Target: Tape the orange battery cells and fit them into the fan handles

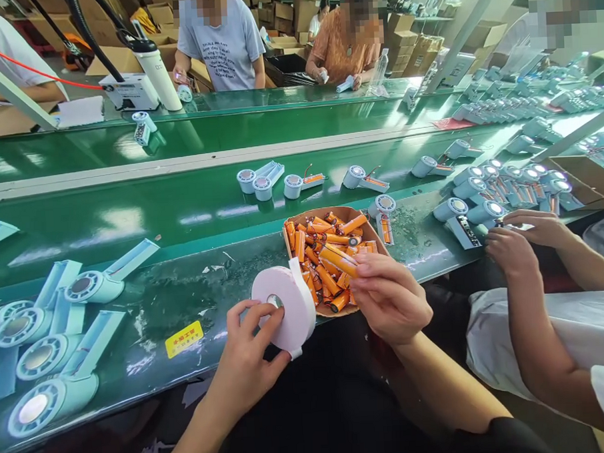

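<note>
My left hand [252, 355] grips a roll of white tape [280, 301], its fingertips at the core and the thumb at the lower rim. A loose end of tape stands up at the roll's upper right. In my right hand [392, 296] an orange cylindrical battery [338, 259] is pinched between thumb and fingers, just right of the roll. Behind both hands sits a cardboard box [286, 235] heaped with orange batteries [303, 243] with thin wires. My right hand hides part of the box's near right side.
Light-blue fan housings [54, 397] lie on the bench to the left, beside a yellow label [183, 339]. More housings with orange batteries [305, 183] rest on the green conveyor [196, 211]. At right, a co-worker's hands [517, 244] handle a housing. People stand across the line.
</note>
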